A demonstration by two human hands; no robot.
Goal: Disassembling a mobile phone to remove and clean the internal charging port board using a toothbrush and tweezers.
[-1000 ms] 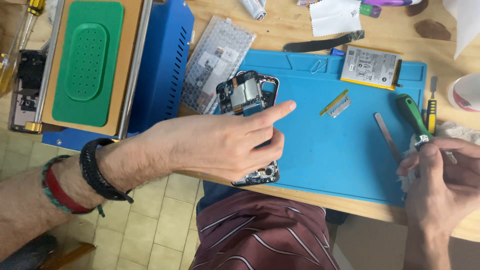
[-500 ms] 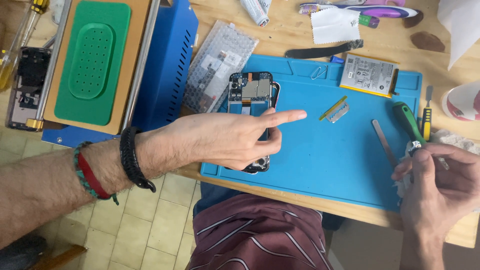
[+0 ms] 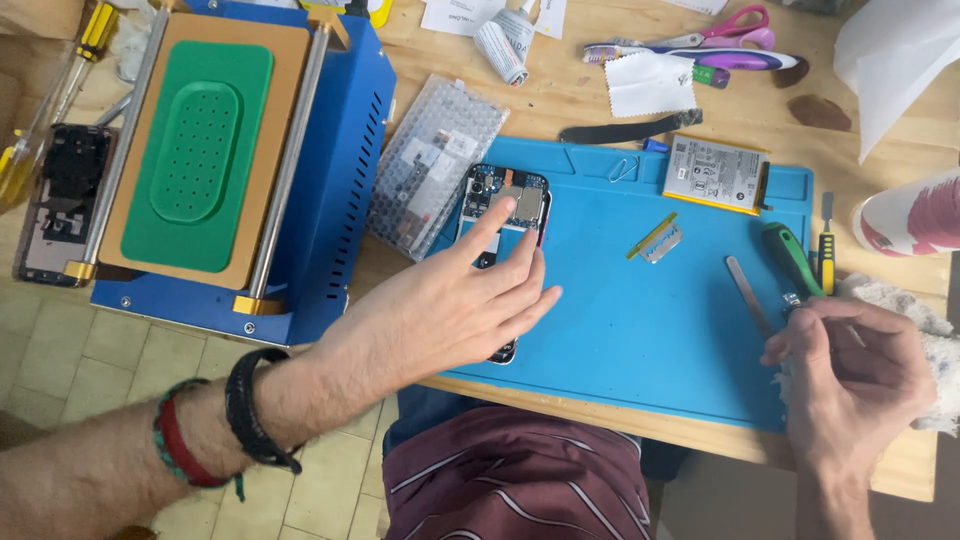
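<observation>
While your left hand (image 3: 455,305) lies flat and open across an opened phone (image 3: 508,205) on the blue work mat (image 3: 640,330), fingers spread and pressing on its lower part, your right hand (image 3: 850,375) curls loosely closed at the mat's right edge — a green-handled screwdriver (image 3: 790,258) runs down to its fingers, though whether they grip it you cannot tell from here. The phone sits upright at the mat's upper left, circuitry exposed above your fingertips. Just left of it lies a bubble-wrap pouch (image 3: 435,180), leaning against a blue machine with a green pad (image 3: 200,160). At the mat's top right rests a flat rectangular battery (image 3: 715,172), white-labelled with a yellow edge; a white cloth square (image 3: 650,85) lies on the wooden table (image 3: 560,100) above. A small yellow-and-silver strip (image 3: 655,240) and a thin metal pry tool (image 3: 748,290) lie mid-mat — between them and the near edge, the blue surface is open. White cloth (image 3: 930,340) bunches beside your right hand.
</observation>
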